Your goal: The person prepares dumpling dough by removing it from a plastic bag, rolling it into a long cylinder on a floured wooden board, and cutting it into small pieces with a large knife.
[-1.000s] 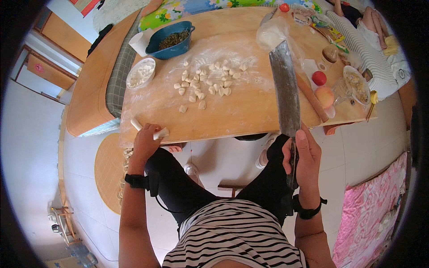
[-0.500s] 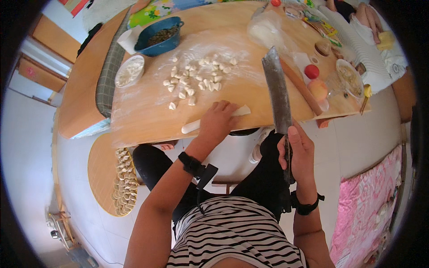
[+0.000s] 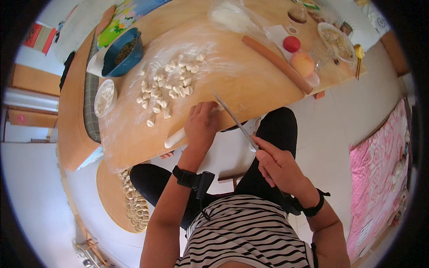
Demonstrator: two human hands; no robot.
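My left hand lies with fingers curled over a long white dough roll near the table's front edge; the roll shows on both sides of the hand. In my right hand is a kitchen knife, gripped by its handle. Its blade now appears almost edge-on, pointing up and left, with the tip close to the dough's right end. Whether the blade touches the dough I cannot tell. Several small cut dough pieces are scattered on the floured table beyond my left hand.
A blue basin of dark filling and a white bowl of flour stand at the left. Toward the right lie a rolling pin, a red ball-like thing and a peach. Shaped dumplings rest on a round board below left.
My right hand has swung the knife from upright down and left toward the dough's end. My left hand stays on the roll. The whole view has turned and shifted.
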